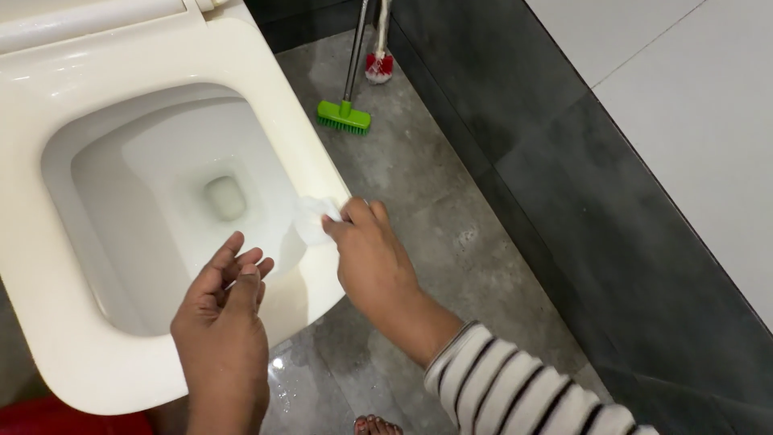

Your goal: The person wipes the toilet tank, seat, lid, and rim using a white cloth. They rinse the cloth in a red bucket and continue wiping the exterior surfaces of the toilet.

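**Entry: two hands at a toilet rim, wipe in use**

Item 1. Right hand [372,256], centre of the frame, reaching in from a striped sleeve [515,391] at the lower right. Grip clenched on a small white wipe [312,217], crumpled, pressed against the right side of the toilet rim [298,121] where it curves toward the front. Fingertips sit on the wipe; knuckles face the camera.

Item 2. Left hand [224,322], lower left of centre, hovering over the front of the bowl. Grip released, fingers loosely curled, holding nothing and touching nothing that can be made out.

Item 3. Toilet, white, seat up or absent (cannot tell which), filling the upper left of the frame. Water in the bowl [225,197] sits well below the wipe.

Item 4. Green scrub brush [345,117] on a long handle, top centre, standing on the grey floor [451,242]. Beside it, a white brush with a red collar [379,66], leaning by the dark wall [564,177].

Item 5. Toes with painted nails [375,424], bottom edge.

Handling note, as judgement: wiping goes best with the wipe kept flat under several fingers rather than bunched, drawn along the rim in one direction, with steady pressure, folded to a clean face as it soils. The free hand is best held clear of the bowl's inner surface.
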